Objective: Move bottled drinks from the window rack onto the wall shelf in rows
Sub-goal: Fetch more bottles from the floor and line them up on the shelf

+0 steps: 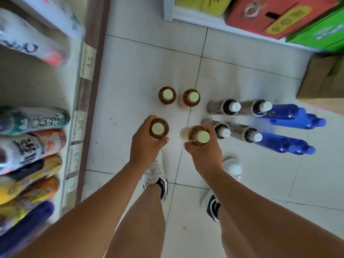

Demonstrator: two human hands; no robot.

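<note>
Biggest risk here is the right-hand tea bottle (196,135) — it's leaning, cap tipped toward the white-capped bottles (230,107) standing just beside it on the floor (139,67), and the right hand (205,152) looks to have its fingers right up against the nearest one. Swing it up carelessly and I'd guess one goes over and takes the blue bottles (290,112) with it. Other worry: both grips sit high, round the shoulder just under the cap, so a bottle could slip on the way to the wall shelf (87,101) along the floor's left edge.

The left hand (146,142) is wrapped round the left-hand tea bottle (159,128), fingers curled over the far side, thumb on the near side, cap poking up clear of them. Right hand is the same deal — clamped on its bottle, thumb at the near left. Can't tell whether either bottle is off the tiles. Two more tea bottles (167,95) stand untouched further out, near the middle of the floor.
</note>
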